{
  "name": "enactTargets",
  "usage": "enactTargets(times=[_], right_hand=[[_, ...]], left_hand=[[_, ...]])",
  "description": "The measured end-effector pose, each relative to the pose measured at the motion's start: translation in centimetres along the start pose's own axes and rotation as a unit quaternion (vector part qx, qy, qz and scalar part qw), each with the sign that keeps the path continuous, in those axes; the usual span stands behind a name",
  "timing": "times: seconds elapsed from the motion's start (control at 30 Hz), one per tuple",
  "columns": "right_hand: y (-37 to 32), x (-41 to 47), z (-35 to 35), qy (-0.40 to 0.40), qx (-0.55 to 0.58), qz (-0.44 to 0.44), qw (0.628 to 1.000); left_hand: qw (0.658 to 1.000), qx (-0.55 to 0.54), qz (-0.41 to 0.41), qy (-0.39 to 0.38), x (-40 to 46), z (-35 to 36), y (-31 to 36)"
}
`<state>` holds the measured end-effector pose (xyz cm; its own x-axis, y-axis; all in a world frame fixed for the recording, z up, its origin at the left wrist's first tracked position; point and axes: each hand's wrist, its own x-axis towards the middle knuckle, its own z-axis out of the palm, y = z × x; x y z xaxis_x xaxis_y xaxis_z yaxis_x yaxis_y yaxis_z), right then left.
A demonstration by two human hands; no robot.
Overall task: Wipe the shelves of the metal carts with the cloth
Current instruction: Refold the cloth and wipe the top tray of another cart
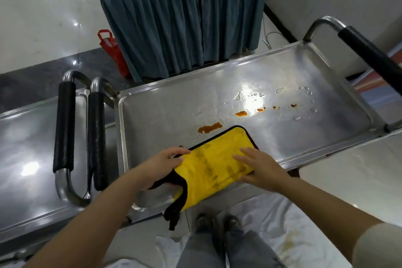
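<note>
Now left hand (165, 164) gripping yellow cloth (217, 167) (black-edged), right hand (258, 167) flat, fingers straight, pressing it

Bare forearms, both hands (161, 167) (261, 169) ungloved. Pale cream short sleeve (378, 248) at right upper arm. Grey trousers (217, 250); dark scuffed shoes (217, 222).

Both my forearms reach forward, bare, converging ahead of me. My left hand (162, 164) sits palm down, fingers curled and pinching the near-left edge of the cloth (214, 166), thumb tucked beneath. My right hand (260, 167) lies flat just right of it, fingers straight and together, pressing down on the cloth's right side. A pale sleeve shows at my right elbow.
</note>
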<state>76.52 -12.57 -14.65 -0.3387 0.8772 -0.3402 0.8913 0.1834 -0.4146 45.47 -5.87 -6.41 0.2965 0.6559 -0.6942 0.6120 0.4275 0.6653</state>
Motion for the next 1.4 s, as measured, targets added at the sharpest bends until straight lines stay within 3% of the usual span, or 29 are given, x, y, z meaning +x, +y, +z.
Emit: enactTargets(times=[0.07, 0.13, 0.27, 0.33, 0.47, 0.6, 0.7, 0.9, 1.1, 1.2, 1.4], right_hand=[[-0.3, -1.2, 1.8, -0.062, -0.043, -0.028, 0.997], [-0.1, -2.2, 2.7, -0.075, -0.039, -0.021, 0.996], [0.1, -2.7, 1.7, -0.031, 0.149, 0.043, 0.987], [0.6, -3.1, 0.8, -0.009, 0.241, 0.11, 0.964], [1.6, -3.9, -0.4, 0.037, 0.431, 0.197, 0.88], [1.6, -4.2, -0.9, 0.07, 0.452, 0.231, 0.859], [1.4, -3.8, -1.2, 0.08, 0.442, 0.257, 0.855], [0.6, -2.0, -1.6, 0.098, 0.311, 0.302, 0.896], [0.6, -0.7, -0.8, 0.081, 0.209, 0.349, 0.91], [0.4, -0.1, -1.0, 0.046, 0.209, 0.346, 0.913], [-0.1, 0.0, -1.4, 0.079, 0.224, 0.325, 0.915]], left_hand=[[0.997, -0.062, -0.039, -0.037, 0.1, 1.0, 1.6], [0.987, -0.129, -0.071, -0.068, 0.4, 2.0, 3.4], [0.982, -0.146, -0.082, -0.083, 2.7, 4.7, 7.3], [0.982, -0.156, -0.085, -0.067, 4.5, 6.4, 9.1], [0.98, -0.173, -0.099, -0.015, 8.1, 10.0, 11.1], [0.985, -0.147, -0.091, -0.002, 10.3, 12.4, 10.5], [0.99, -0.139, -0.032, -0.021, 10.8, 13.3, 9.2], [0.992, 0.037, 0.117, -0.003, 9.3, 11.9, 5.3], [0.985, 0.12, 0.121, 0.015, 8.3, 10.5, 0.7], [0.953, 0.26, 0.158, 0.008, 8.3, 10.4, -0.4], [0.862, 0.464, 0.202, 0.013, 9.3, 10.3, 2.6]])
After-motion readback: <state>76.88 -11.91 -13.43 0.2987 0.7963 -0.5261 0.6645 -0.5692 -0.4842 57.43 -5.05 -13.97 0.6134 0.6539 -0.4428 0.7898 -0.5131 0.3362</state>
